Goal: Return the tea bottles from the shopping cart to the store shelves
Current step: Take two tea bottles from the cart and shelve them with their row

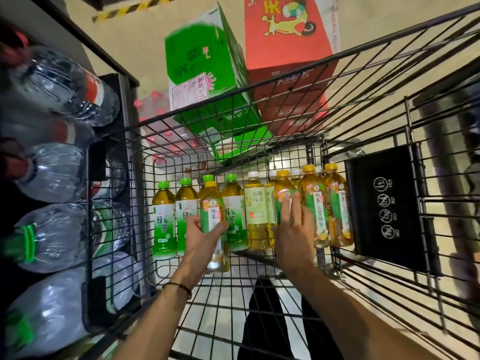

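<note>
Inside cart: approx. 11 tea bottles, 2 hands.

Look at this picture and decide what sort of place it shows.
Probably a shop or its stockroom: a black wire shopping cart holds labelled tea bottles, beside shelved clear plastic water bottles and green and red cardboard drink cartons.

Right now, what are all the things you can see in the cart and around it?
Green-cap tea bottles: four, green labels, left of the row in the cart.
White-cap tea bottles: about three, pale labels, middle of the row.
Yellow-cap tea bottles: four, two at the right end, two in hand.
Shopping cart: one, black wire.
Water bottles: several, clear, shelves at left.
Green carton: one, floor beyond cart.
Red carton: one, beside it.
Left hand: lifting one yellow-cap bottle.
Right hand: fingers on another.
</note>
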Motion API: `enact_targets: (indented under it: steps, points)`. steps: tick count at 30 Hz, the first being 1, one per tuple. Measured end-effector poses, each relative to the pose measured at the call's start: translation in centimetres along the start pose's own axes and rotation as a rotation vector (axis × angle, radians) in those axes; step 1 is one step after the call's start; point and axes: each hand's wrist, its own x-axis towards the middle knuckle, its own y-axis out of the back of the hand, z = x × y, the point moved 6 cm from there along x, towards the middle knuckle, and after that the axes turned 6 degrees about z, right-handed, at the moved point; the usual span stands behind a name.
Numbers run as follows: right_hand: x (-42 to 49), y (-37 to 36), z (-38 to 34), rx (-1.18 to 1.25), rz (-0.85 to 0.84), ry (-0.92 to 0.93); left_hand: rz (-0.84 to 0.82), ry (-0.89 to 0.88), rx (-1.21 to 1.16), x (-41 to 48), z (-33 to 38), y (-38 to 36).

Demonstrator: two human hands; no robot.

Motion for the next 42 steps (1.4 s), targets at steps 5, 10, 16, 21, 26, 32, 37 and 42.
enact_targets:
  steps: [5, 10, 16, 21, 26, 32, 37, 42]
  points:
    - [0.6, -1.1, -1.0, 0.223, -0.021, -0.132, 0.007, -0.005, 0.034, 0.2, 0.1, 0.0]
    - [1.2, -3.0, -1.2, 0.347, -0.093, -0.381, 0.013, 0.031, 0.024, 0.3, 0.4, 0.5]
    - [2.0, -3.1, -0.5, 0.517, -0.043, -0.551, 0.065, 0.007, 0.011, 0.4, 0.2, 2.1]
    - [2.3, -0.6, -0.8, 0.687, -0.134, -0.581, 0.095, 0.010, 0.012, -0.7, 1.0, 3.7]
    - [1.8, 5.1, -1.2, 0.839, -0.095, -0.551, 0.025, -0.001, 0.040, -3.7, 2.8, 4.6]
    - [-0.1, 14.7, -2.3, 0.809, 0.003, -0.453, 0.054, -0.030, -0.054, -9.2, 8.1, 6.4]
    - [-1.8, 23.8, -3.4, 0.781, 0.154, -0.361, 0.121, -0.173, -0.119, -13.6, 14.3, 9.5]
    - [-2.9, 31.6, -6.9, 0.768, 0.192, -0.248, 0.244, -0.279, -0.189, -17.8, 19.9, 13.3]
